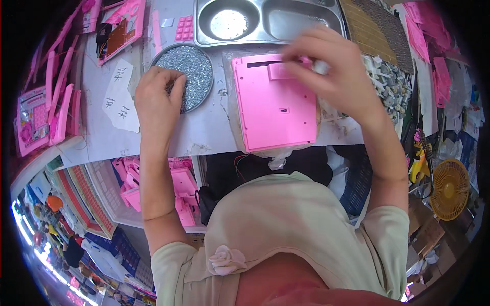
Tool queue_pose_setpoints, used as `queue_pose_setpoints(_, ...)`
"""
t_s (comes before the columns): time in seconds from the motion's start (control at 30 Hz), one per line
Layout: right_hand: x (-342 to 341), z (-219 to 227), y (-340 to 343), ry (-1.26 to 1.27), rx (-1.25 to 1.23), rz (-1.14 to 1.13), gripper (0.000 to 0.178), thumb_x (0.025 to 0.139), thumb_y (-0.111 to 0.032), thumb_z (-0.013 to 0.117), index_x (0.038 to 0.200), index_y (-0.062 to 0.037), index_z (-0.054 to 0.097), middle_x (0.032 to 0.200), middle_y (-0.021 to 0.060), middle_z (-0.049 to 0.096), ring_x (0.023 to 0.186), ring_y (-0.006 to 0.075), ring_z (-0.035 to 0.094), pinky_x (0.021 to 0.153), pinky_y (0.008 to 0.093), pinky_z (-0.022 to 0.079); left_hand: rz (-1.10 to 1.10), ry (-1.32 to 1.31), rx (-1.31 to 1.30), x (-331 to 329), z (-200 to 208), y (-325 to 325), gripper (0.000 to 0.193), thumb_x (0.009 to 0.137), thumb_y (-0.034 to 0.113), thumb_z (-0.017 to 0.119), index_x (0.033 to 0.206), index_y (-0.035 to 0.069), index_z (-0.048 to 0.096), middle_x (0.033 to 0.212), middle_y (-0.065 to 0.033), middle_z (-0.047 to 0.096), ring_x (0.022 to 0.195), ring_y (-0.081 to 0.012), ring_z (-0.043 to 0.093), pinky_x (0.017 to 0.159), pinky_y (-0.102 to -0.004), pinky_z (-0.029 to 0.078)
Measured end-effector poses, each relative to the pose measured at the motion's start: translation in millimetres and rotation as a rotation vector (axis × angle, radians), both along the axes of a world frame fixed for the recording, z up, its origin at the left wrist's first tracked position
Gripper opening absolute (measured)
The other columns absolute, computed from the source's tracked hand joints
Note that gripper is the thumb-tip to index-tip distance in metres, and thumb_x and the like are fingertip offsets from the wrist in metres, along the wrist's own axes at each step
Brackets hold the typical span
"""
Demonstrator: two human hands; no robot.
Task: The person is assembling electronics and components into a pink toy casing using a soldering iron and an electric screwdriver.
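Observation:
A flat pink plastic case (275, 115) lies on the table in front of me, with a dark slot along its far edge and a small rectangular cutout. Over its far right corner is my right hand (329, 71), smeared by motion. A small whitish thing (321, 67) shows beside its fingers; whether it is held I cannot make out. My left hand (159, 92) rests at the left rim of a round dish (211, 84) full of small silvery screws (191, 69). Its fingers are curled and pressed together, and what they pinch is hidden.
A steel compartment tray (260, 41) stands at the back. White and grey small parts (390, 86) are heaped at the right. Pink strips (58, 86) and an opened pink case with a brown board (120, 38) lie left. Below the table edge, a crate (109, 188) holds pink cases.

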State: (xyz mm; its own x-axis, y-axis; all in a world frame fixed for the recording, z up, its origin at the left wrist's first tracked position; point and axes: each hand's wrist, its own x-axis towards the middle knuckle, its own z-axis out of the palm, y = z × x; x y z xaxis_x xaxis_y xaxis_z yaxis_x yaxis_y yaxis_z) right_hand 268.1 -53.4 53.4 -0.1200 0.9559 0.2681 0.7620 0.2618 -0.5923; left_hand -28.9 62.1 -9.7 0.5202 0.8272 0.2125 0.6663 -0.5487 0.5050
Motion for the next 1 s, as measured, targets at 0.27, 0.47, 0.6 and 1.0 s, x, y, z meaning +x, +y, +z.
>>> queue_pose_setpoints(0.27, -119.1, -39.9, 124.4, -0.728, 0.115, 0.501, 0.008, 0.08, -0.017, 0.071, 0.081, -0.0115, 0.077, 0.084, 0.0021, 0.073, 0.102, 0.0227, 0.064, 0.083, 0.0404, 0.051, 0.141, -0.13, 0.098, -18.7, -6.6, 3.6, 0.008, 0.087, 0.01, 0.074, 0.088, 0.002, 0.074, 0.084, -0.0115, 0.067, 0.08, -0.028, 0.065, 0.076, -0.039, 0.05)
queue_pose_setpoints(0.47, -122.5, -35.2, 131.4, -0.659, -0.002, 0.364, 0.011, 0.082, -0.018, 0.067, 0.082, -0.0137, 0.077, 0.085, 0.0011, 0.073, 0.104, 0.021, 0.065, 0.086, 0.0395, 0.05, 0.167, -0.088, 0.089, -23.8, -10.8, 6.5, 0.01, 0.088, 0.01, 0.074, 0.094, 0.002, 0.074, 0.087, -0.0122, 0.068, 0.083, -0.0288, 0.065, 0.08, -0.0391, 0.05)
queue_pose_setpoints(0.6, -116.4, -43.8, 125.0, -0.642, 0.187, 0.337, 0.013, 0.084, -0.021, 0.066, 0.084, -0.014, 0.076, 0.092, -0.0011, 0.072, 0.103, 0.0197, 0.064, 0.087, 0.0379, 0.05, 0.123, -0.119, 0.196, -24.9, -17.2, 13.8, 0.009, 0.09, 0.011, 0.073, 0.092, 0.002, 0.072, 0.089, -0.012, 0.069, 0.084, -0.0275, 0.066, 0.081, -0.0379, 0.052)
queue_pose_setpoints(1.0, -10.2, -49.5, -35.8, -0.283, 0.273, 0.067, 0.025, 0.084, -0.035, 0.076, 0.097, -0.0137, 0.072, 0.116, 0.0052, 0.071, 0.1, 0.0251, 0.062, 0.084, 0.0451, 0.048, 0.208, -0.011, 0.106, -25.1, -26.7, 20.1, 0.015, 0.093, 0.017, 0.072, 0.092, 0.002, 0.068, 0.082, -0.0109, 0.067, 0.076, -0.0238, 0.064, 0.073, -0.0373, 0.05)
